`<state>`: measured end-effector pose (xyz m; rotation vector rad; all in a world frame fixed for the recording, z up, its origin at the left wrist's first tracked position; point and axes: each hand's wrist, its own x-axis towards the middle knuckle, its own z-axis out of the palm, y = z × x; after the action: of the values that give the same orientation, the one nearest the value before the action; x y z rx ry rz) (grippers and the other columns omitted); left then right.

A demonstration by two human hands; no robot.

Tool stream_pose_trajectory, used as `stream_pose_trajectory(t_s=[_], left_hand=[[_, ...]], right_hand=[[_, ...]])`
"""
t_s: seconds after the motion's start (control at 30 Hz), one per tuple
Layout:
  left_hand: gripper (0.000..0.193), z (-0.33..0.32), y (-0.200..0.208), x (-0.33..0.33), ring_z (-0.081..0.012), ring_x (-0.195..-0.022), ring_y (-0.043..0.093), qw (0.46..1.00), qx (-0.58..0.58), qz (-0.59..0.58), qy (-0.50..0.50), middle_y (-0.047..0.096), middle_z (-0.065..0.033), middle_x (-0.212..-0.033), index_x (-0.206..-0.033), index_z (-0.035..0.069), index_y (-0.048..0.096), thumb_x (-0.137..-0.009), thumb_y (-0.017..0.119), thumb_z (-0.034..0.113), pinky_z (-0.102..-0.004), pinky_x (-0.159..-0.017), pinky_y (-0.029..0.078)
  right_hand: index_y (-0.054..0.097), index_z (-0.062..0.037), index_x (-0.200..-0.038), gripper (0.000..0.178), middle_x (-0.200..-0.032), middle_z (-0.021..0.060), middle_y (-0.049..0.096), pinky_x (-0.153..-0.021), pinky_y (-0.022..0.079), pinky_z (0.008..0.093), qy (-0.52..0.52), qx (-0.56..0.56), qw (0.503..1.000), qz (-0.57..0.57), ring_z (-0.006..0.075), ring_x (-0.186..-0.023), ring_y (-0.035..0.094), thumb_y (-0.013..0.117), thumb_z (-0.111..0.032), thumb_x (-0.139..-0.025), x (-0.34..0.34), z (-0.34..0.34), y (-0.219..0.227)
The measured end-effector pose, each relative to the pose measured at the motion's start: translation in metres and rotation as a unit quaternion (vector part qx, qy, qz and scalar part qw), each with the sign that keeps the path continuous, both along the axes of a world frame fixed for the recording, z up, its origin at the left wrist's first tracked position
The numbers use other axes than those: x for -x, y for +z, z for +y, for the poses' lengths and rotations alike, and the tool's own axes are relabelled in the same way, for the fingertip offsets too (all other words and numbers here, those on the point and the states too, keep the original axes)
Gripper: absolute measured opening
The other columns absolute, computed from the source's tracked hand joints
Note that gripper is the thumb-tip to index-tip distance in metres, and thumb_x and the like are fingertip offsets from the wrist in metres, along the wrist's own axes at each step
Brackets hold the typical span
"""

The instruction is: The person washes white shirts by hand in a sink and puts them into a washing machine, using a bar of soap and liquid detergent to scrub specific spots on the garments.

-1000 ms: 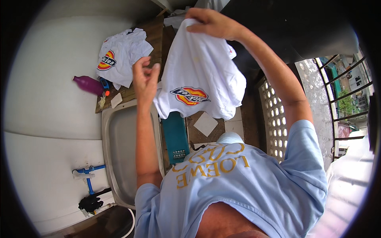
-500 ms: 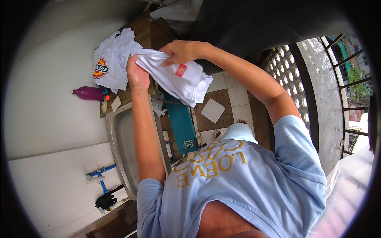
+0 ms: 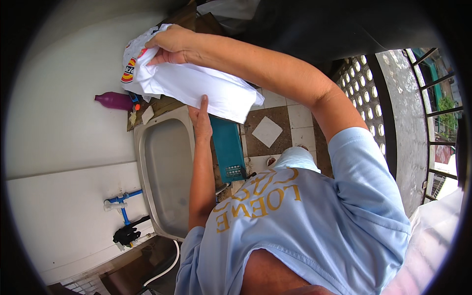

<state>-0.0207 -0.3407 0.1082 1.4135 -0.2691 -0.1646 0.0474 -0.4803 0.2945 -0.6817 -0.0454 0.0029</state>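
Head | right hand is pinching white shirt between fingers, 11 o'clock | left hand is touching it, can't tell if gripping | part-hidden second shirt, purple bottle are sitting at 10

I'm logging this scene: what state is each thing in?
Held white shirt: raised, bunched at one end.
Right hand: closed on that bunched end.
Left hand: touching its lower edge; grip unclear.
Other white shirt: unheld, crumpled, partly hidden.
Purple bottle: unheld; open or capped, cannot tell.
Metal sink: uncovered.
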Motion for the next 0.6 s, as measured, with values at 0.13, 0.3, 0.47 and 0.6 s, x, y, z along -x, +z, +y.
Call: stream_pose_trajectory(t_s=[0.13, 0.3, 0.47, 0.6], left_hand=[[0.048, 0.037, 0.002, -0.023, -0.0211, -0.118, 0.046, 0.998, 0.066, 0.005, 0.019, 0.047, -0.0102, -0.131, -0.131, 0.000, 0.040, -0.091, 0.059, 0.018, -0.0339, -0.102, 0.034], [0.038, 0.055, 0.035, -0.058, -0.0168, -0.106, 0.052, 0.998, 0.027, -0.043, 0.030, 0.056, -0.0078, -0.117, -0.120, -0.001, 0.051, -0.092, 0.058, 0.023, -0.0317, -0.094, 0.039], [0.032, 0.075, 0.076, -0.070, -0.0157, -0.101, 0.054, 0.999, -0.002, -0.027, 0.044, 0.059, -0.0077, -0.111, -0.116, -0.001, 0.053, -0.091, 0.058, 0.020, -0.0312, -0.091, 0.042], [0.030, 0.074, 0.100, -0.075, -0.0151, -0.100, 0.054, 0.998, -0.025, -0.041, 0.038, 0.059, -0.0083, -0.109, -0.114, -0.001, 0.054, -0.091, 0.058, 0.018, -0.0290, -0.090, 0.042]], right_hand=[[0.050, 0.0185, -0.100, 0.022, -0.106, 0.0295, 0.055, -0.073, 0.060, 0.0472, -0.015, 0.003, 1.000, -0.012, 0.0411, -0.090, 0.062, 0.056, 0.009, -0.082, -0.021, -0.007, 0.018], [0.057, 0.0056, -0.092, 0.010, -0.092, 0.0162, 0.060, -0.069, 0.058, 0.0407, -0.020, 0.038, 0.999, 0.002, 0.0289, -0.080, 0.063, 0.056, 0.001, -0.083, -0.078, -0.039, 0.020], [0.059, 0.0047, -0.084, 0.006, -0.084, 0.0167, 0.059, -0.059, 0.059, 0.0432, -0.028, 0.043, 0.999, 0.001, 0.0302, -0.072, 0.062, 0.055, 0.001, -0.082, -0.098, -0.055, 0.019], [0.058, 0.0046, -0.081, 0.005, -0.078, 0.0148, 0.058, -0.056, 0.058, 0.0373, -0.003, 0.056, 0.998, 0.000, 0.0255, -0.066, 0.062, 0.056, 0.000, -0.083, -0.113, -0.080, 0.010]])
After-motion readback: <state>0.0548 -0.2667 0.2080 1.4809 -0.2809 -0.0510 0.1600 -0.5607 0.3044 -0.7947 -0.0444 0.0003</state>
